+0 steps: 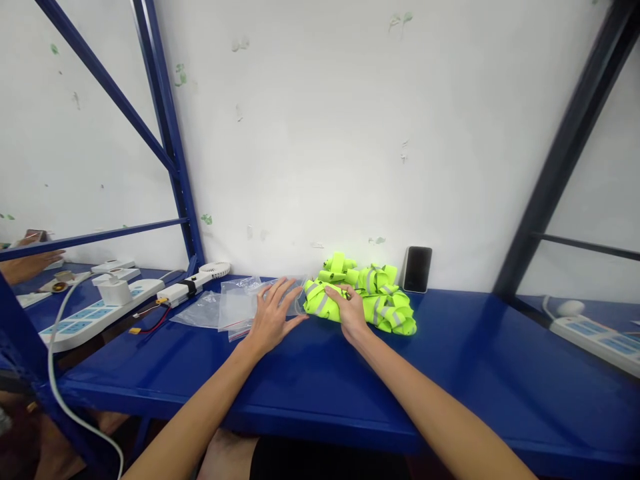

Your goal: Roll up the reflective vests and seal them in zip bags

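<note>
My left hand (pixel 273 315) lies flat with fingers spread on a stack of clear plastic zip bags (pixel 235 307) on the blue shelf top (pixel 310 373). My right hand (pixel 351 311) grips a folded neon-yellow reflective band (pixel 320 299) at the near left of a pile of the same bands (pixel 385 297). The band's end touches the mouth of the top bag by my left fingertips.
A black phone (pixel 417 269) leans on the white wall behind the pile. A small white handheld fan (pixel 200 280), a white power strip (pixel 95 313) with a charger and cables lie left. Another person's hand (pixel 27 265) shows at far left. Blue rack posts stand left and right.
</note>
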`<action>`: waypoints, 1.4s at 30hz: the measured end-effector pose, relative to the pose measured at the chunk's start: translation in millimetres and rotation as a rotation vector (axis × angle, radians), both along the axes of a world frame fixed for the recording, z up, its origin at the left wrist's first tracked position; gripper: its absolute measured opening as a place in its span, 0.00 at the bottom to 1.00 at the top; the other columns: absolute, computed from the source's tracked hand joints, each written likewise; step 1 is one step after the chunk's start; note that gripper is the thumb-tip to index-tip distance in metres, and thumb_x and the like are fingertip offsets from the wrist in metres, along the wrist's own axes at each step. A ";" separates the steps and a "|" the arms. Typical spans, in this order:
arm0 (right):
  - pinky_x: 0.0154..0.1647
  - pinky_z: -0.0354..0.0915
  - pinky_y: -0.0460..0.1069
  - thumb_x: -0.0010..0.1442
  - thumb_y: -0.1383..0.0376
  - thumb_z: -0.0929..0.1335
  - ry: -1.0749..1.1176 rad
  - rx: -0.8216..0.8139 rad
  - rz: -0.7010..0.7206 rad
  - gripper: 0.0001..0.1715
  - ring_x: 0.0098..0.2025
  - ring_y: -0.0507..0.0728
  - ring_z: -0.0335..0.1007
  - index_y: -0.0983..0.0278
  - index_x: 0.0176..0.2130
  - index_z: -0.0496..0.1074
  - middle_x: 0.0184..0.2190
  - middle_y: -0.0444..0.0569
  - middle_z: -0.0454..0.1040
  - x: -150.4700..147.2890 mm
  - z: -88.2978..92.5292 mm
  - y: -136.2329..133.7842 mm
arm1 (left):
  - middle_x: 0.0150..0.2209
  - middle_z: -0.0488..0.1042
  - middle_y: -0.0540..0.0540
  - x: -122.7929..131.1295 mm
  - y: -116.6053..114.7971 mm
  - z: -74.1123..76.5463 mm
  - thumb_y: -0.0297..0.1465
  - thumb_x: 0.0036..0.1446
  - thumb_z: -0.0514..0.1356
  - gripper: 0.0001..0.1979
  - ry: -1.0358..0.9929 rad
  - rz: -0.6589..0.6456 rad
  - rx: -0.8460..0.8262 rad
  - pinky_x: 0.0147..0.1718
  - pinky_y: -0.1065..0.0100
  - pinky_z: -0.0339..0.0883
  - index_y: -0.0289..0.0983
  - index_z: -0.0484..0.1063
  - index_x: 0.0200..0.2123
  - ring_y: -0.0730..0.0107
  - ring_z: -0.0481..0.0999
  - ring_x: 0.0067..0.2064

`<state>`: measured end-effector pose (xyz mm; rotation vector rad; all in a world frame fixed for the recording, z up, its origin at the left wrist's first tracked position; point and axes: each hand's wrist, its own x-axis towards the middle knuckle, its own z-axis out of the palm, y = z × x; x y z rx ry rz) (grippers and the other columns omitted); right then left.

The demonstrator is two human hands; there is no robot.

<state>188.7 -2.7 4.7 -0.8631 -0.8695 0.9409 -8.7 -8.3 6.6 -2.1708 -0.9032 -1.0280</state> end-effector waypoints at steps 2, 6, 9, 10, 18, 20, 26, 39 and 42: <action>0.35 0.68 0.52 0.36 0.52 0.78 -0.011 0.001 0.005 0.27 0.32 0.58 0.72 0.64 0.33 0.70 0.28 0.46 0.75 -0.2 -2.0 0.0 | 0.59 0.66 0.36 0.5 0.3 -1.0 0.43 0.59 0.58 0.27 0.021 -0.007 0.008 0.58 0.51 0.51 0.39 0.62 0.59 0.51 0.61 0.63; 0.37 0.66 0.51 0.39 0.51 0.76 -0.162 0.031 -0.056 0.27 0.34 0.57 0.70 0.64 0.33 0.70 0.30 0.45 0.73 -0.8 -3.5 -2.4 | 0.60 0.65 0.36 0.6 0.7 -2.5 0.43 0.60 0.57 0.27 0.063 -0.012 0.016 0.59 0.51 0.50 0.39 0.62 0.59 0.52 0.60 0.63; 0.39 0.64 0.51 0.41 0.50 0.75 -0.325 0.071 -0.126 0.26 0.36 0.57 0.68 0.64 0.34 0.70 0.31 0.45 0.72 -1.9 -2.8 -5.6 | 0.61 0.64 0.37 1.3 -0.1 -2.8 0.43 0.60 0.57 0.27 0.123 -0.018 0.007 0.59 0.50 0.48 0.39 0.62 0.60 0.51 0.59 0.64; 0.40 0.63 0.51 0.42 0.50 0.75 -0.366 0.095 -0.145 0.25 0.36 0.57 0.67 0.64 0.34 0.70 0.31 0.45 0.72 -2.4 -2.7 -6.6 | 0.61 0.65 0.37 2.0 -0.5 -3.0 0.42 0.60 0.56 0.27 0.141 -0.025 0.005 0.60 0.49 0.48 0.39 0.61 0.60 0.51 0.59 0.64; 0.42 0.61 0.51 0.51 0.50 0.71 -0.486 0.232 -0.165 0.19 0.36 0.57 0.67 0.63 0.34 0.70 0.32 0.45 0.73 -8.4 1.9 -16.4 | 0.59 0.66 0.36 7.3 -2.2 1.5 0.45 0.60 0.56 0.31 0.178 -0.092 -0.037 0.62 0.50 0.44 0.38 0.57 0.63 0.52 0.59 0.64; 0.42 0.60 0.51 0.56 0.51 0.68 -0.507 0.262 -0.135 0.17 0.36 0.57 0.67 0.62 0.34 0.70 0.32 0.46 0.73 -11.0 5.6 -21.4 | 0.61 0.64 0.36 7.1 -2.0 7.8 0.47 0.58 0.57 0.35 0.212 -0.096 -0.066 0.62 0.48 0.42 0.38 0.55 0.64 0.51 0.56 0.65; 0.36 0.61 0.49 0.56 0.52 0.67 -0.432 0.211 -0.171 0.17 0.31 0.55 0.64 0.60 0.41 0.65 0.31 0.43 0.68 -20.1 4.5 -22.6 | 0.62 0.60 0.33 13.5 -4.9 26.6 0.52 0.46 0.63 0.50 0.192 -0.037 -0.205 0.63 0.47 0.41 0.35 0.49 0.66 0.47 0.57 0.64; 0.34 0.69 0.49 0.39 0.64 0.76 -0.270 0.157 0.361 0.31 0.36 0.55 0.71 0.61 0.44 0.69 0.34 0.45 0.70 -16.0 3.8 -17.0 | 0.53 0.69 0.40 -20.9 1.4 53.1 0.47 0.45 0.65 0.41 0.299 -0.024 -0.345 0.61 0.45 0.42 0.42 0.57 0.60 0.52 0.67 0.55; 0.36 0.69 0.50 0.38 0.63 0.77 -0.242 0.127 0.352 0.27 0.31 0.53 0.71 0.64 0.40 0.70 0.28 0.42 0.70 -20.2 2.3 -17.2 | 0.52 0.69 0.40 -17.1 -3.2 49.4 0.52 0.43 0.65 0.44 0.297 -0.048 -0.410 0.59 0.48 0.47 0.40 0.56 0.60 0.51 0.66 0.55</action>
